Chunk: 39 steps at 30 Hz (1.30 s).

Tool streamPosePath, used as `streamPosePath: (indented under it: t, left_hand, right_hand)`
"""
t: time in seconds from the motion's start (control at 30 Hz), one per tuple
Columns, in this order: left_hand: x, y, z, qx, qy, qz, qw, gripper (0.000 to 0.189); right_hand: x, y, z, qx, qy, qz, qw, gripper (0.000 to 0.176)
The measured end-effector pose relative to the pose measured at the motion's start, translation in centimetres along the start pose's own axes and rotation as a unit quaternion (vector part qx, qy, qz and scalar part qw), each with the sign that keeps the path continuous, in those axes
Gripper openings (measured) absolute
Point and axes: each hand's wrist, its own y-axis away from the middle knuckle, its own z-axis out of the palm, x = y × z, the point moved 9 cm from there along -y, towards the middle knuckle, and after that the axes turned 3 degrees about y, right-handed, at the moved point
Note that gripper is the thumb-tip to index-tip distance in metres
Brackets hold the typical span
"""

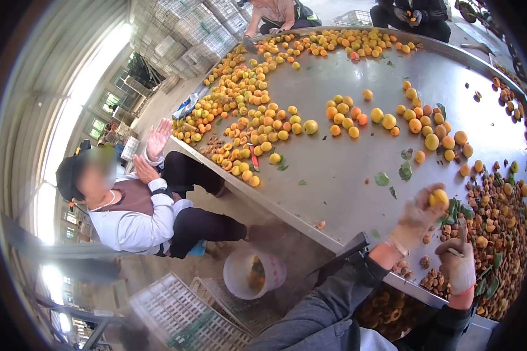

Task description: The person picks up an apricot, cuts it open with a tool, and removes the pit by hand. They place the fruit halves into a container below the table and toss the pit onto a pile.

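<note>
My left hand point(414, 223), in a pale glove, holds a yellow apricot point(438, 199) at its fingertips above the metal table point(334, 187). Close by on the right, my gloved right hand point(458, 270) is closed around a small knife point(462, 229), its blade pointing up and away from me. Beneath and beside both hands lies a heap of brown apricot pits point(498, 234) mixed with green leaves. Loose apricots point(431, 141) are scattered across the tabletop beyond my left hand.
A large pile of apricots point(240, 88) runs along the far left edge; a red-handled tool point(254, 158) lies among them. A person point(134, 205) sits at left, hands raised. Two others work at the far side. A white bucket point(255, 274) and plastic crates point(187, 313) stand on the floor.
</note>
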Motion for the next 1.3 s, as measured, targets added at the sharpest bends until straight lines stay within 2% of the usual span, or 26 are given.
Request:
streamPosePath:
  t: [0.07,0.1,0.13,0.2,0.23,0.27,0.33,0.37,0.43,0.47,0.5,0.53,0.57,0.6,0.63,0.67,0.73,0.8,0.87,0.93,0.97,1.0,1.1,1.17,1.27,1.3]
  left_hand:
    - [-2.9,-0.2,-2.3,0.114,0.069,-0.051,0.990,0.042]
    - [-0.1,0.3,-1.4,0.086,-0.203,0.055,0.974,0.045]
    - [1.2,0.9,-0.6,0.085,-0.202,0.055,0.974,0.045]
    - [3.2,1.8,3.2,0.000,-0.301,0.035,0.953,0.044]
    - [3.0,2.1,4.3,-0.051,-0.314,-0.030,0.947,0.038]
    - [3.0,2.0,4.6,-0.052,-0.313,-0.031,0.948,0.038]
    - [3.7,1.8,5.7,-0.073,-0.085,0.002,0.994,0.036]
    - [4.4,2.1,5.4,-0.038,-0.140,0.115,0.983,0.030]
    - [-0.2,2.7,4.7,-0.096,-0.199,-0.158,0.962,0.035]
    - [-0.9,3.7,5.2,-0.076,0.186,-0.236,0.951,0.042]
    - [-2.9,3.7,3.7,-0.021,0.124,-0.321,0.939,0.046]
    - [1.5,2.2,4.1,-0.120,-0.025,-0.054,0.991,0.042]
    - [-0.7,1.8,3.9,-0.005,0.225,-0.251,0.941,0.047]
    - [-1.5,1.3,3.9,0.000,0.299,-0.270,0.915,0.048]
    - [-2.3,0.8,3.5,0.020,0.362,-0.281,0.889,0.049]
    - [-2.1,1.5,3.1,0.014,0.360,-0.289,0.887,0.049]
    - [-2.0,1.3,2.5,0.026,0.389,-0.284,0.876,0.050]
    - [-2.5,1.6,3.1,0.019,0.374,-0.292,0.880,0.049]
    - [-3.0,2.5,3.9,-0.004,0.305,-0.319,0.898,0.049]
    - [-3.4,3.4,5.2,-0.013,0.280,-0.337,0.899,0.050]
    - [-3.6,3.8,5.9,-0.016,0.254,-0.344,0.904,0.051]
    - [-3.5,4.1,6.9,-0.024,0.257,-0.350,0.900,0.051]
    - [-3.6,5.4,8.4,0.015,0.242,-0.387,0.890,0.056]
    - [-3.7,6.0,9.0,-0.010,0.222,-0.402,0.888,0.054]
    - [-3.9,6.1,9.3,-0.042,0.210,-0.381,0.900,0.049]
    - [-3.9,6.2,9.4,-0.043,0.210,-0.382,0.899,0.049]
  right_hand:
    - [-2.2,-0.3,-2.8,0.079,-0.191,0.108,0.972,0.011]
    - [-1.1,-0.3,-3.6,0.116,-0.261,0.122,0.950,0.018]
    - [-1.2,-0.5,-3.6,0.118,-0.261,0.123,0.950,0.018]
    - [-2.1,-1.3,-4.0,0.137,-0.165,0.086,0.973,0.025]
    - [-2.9,-1.2,-3.3,0.140,-0.155,0.027,0.978,0.031]
    - [-2.1,-0.8,-2.7,0.084,-0.139,0.118,0.980,0.034]
    - [-2.8,-0.6,-2.7,0.077,-0.200,0.094,0.972,0.029]
    - [-2.9,-0.8,-2.5,0.094,-0.225,0.087,0.966,0.026]
    - [-1.1,-1.2,-3.6,0.148,-0.213,0.068,0.963,0.014]
    - [-0.6,-1.3,-3.1,0.167,-0.332,0.090,0.924,0.007]
    - [-1.2,-2.0,-4.0,0.125,-0.258,0.066,0.956,0.005]
    - [-1.1,-1.0,-3.8,0.138,-0.309,0.118,0.933,0.006]
    - [-2.4,-0.1,-4.1,0.063,-0.323,0.238,0.914,0.009]
    - [-3.6,0.2,-4.7,0.010,-0.362,0.215,0.907,0.019]
    - [-2.8,0.5,-4.9,-0.064,-0.301,0.147,0.940,0.024]
    - [-1.5,1.9,-4.7,-0.056,-0.306,0.153,0.938,0.024]
    - [-4.3,3.0,-2.6,-0.233,-0.222,-0.026,0.947,0.033]
    - [-4.4,3.4,-3.3,-0.228,-0.185,-0.006,0.956,0.030]
    - [-3.3,2.1,-7.7,0.054,-0.232,0.087,0.967,0.024]
    - [-3.2,2.2,-9.9,0.210,-0.414,0.095,0.881,0.017]
    - [-2.4,2.3,-9.9,0.242,-0.516,0.070,0.819,0.017]
    - [-2.4,2.3,-10.2,0.301,-0.546,0.022,0.782,0.017]
    - [-2.2,2.6,-11.0,0.355,-0.567,-0.029,0.743,0.016]
    - [-2.6,3.1,-11.5,0.377,-0.535,-0.059,0.754,0.016]
    - [-2.9,3.4,-11.4,0.381,-0.523,-0.046,0.761,0.017]
    - [-3.1,3.4,-11.6,0.396,-0.475,-0.073,0.783,0.018]
